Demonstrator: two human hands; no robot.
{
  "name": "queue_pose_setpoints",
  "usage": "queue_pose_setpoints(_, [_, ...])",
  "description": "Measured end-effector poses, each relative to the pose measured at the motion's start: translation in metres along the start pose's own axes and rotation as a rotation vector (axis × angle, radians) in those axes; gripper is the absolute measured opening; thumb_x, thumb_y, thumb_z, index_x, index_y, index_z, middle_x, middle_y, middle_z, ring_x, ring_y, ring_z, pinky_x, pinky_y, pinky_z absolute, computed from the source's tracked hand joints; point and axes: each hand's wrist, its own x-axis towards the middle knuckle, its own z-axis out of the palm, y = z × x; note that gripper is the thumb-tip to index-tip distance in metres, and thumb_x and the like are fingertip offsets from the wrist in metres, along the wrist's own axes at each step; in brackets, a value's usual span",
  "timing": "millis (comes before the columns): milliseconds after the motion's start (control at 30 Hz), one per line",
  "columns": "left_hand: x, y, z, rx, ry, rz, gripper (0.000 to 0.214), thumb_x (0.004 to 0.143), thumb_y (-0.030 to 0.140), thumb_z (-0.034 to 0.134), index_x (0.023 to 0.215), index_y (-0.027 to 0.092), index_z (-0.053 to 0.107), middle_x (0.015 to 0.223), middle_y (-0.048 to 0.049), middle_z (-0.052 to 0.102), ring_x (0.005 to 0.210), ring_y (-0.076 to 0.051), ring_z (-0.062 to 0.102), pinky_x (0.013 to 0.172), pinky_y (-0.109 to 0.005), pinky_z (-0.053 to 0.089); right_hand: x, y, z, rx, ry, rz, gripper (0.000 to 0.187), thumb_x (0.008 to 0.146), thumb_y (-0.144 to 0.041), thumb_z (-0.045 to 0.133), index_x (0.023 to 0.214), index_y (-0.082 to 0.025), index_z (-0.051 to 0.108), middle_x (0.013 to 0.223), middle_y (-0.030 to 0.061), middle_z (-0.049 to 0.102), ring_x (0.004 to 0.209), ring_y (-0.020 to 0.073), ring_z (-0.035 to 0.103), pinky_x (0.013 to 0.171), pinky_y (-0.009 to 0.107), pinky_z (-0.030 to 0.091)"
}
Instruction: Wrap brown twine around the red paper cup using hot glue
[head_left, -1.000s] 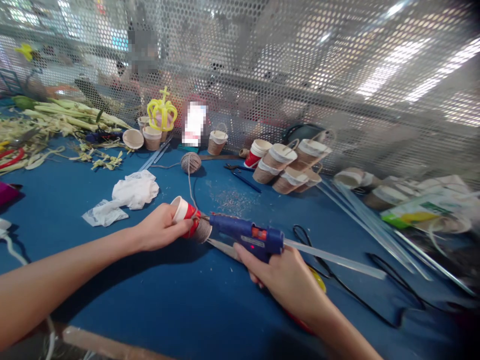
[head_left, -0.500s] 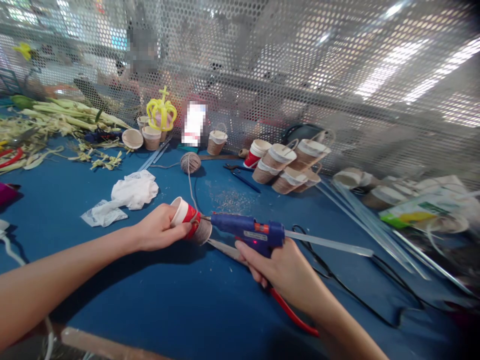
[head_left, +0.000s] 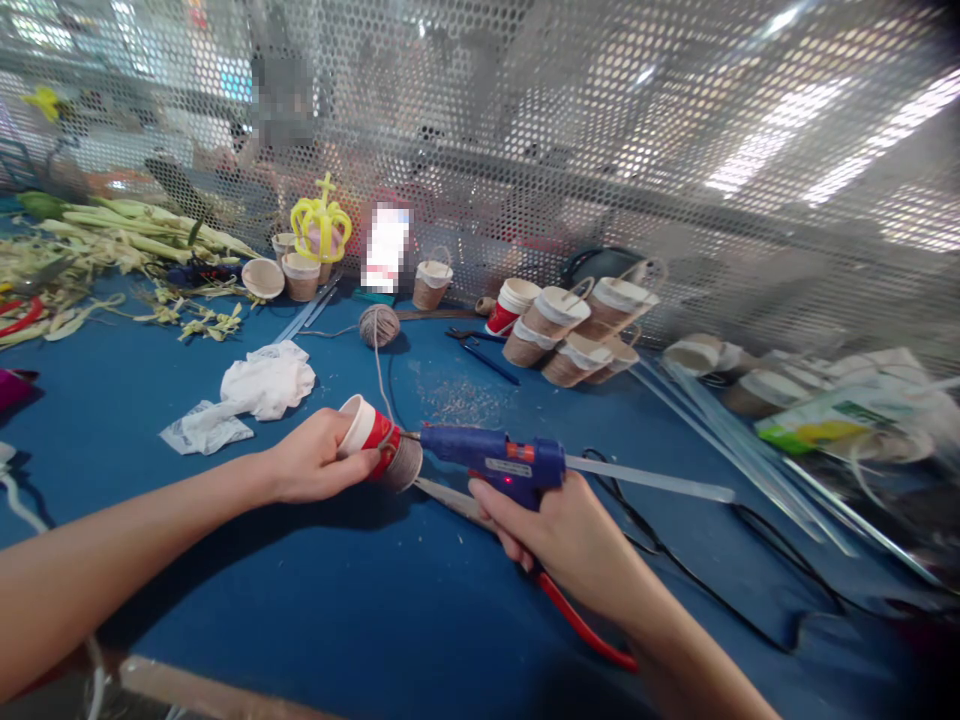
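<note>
My left hand is closed around a red and white paper cup, tilted on its side. Grey-brown yarn is wound round the cup's base end, and a strand runs back to a yarn ball. In my right hand is a blue hot glue gun with a red light lit and a clear glue stick out of its back. The gun's nozzle touches or nearly touches the cup beside the yarn. Below the gun lie red-handled scissors, partly hidden by my right hand.
Several yarn-wrapped cups stand at the back right, with blue pliers beside them. Clear glue sticks and a black cord lie right. A crumpled white plastic bag and dried husks lie left. Perforated metal closes the back.
The glue stick behind the gun sits slightly further in. Otherwise both hands, the cup and the gun hold nearly the same place, with a slight shift of the whole view.
</note>
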Motion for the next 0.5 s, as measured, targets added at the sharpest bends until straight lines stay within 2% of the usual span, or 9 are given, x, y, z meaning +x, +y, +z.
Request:
queue_pose_setpoints(267, [0.0006, -0.0015, -0.0003, 0.053, 0.013, 0.061, 0.023, 0.08, 0.025, 0.04, 0.061, 0.014, 0.047, 0.055, 0.0036, 0.041, 0.049, -0.008, 0.036, 0.048, -0.02, 0.03, 0.0059, 0.001, 0.0017, 0.001, 0.01, 0.019, 0.031, 0.073, -0.04, 0.052, 0.052, -0.018, 0.046, 0.036, -0.0042, 0.048, 0.031, 0.0072, 0.043, 0.034, 0.019, 0.037])
queue_pose_setpoints(500, [0.0, 0.0008, -0.0003, 0.02, 0.009, 0.033, 0.022, 0.081, 0.025, 0.04, 0.064, 0.014, 0.05, 0.055, 0.0036, 0.042, 0.049, -0.008, 0.036, 0.046, -0.019, 0.029, 0.0008, -0.0002, 0.0027, 0.025, 0.05, 0.037, 0.027, 0.073, -0.041, 0.052, 0.059, -0.018, 0.048, 0.037, -0.0049, 0.047, 0.033, 0.0077, 0.043, 0.036, 0.019, 0.038])
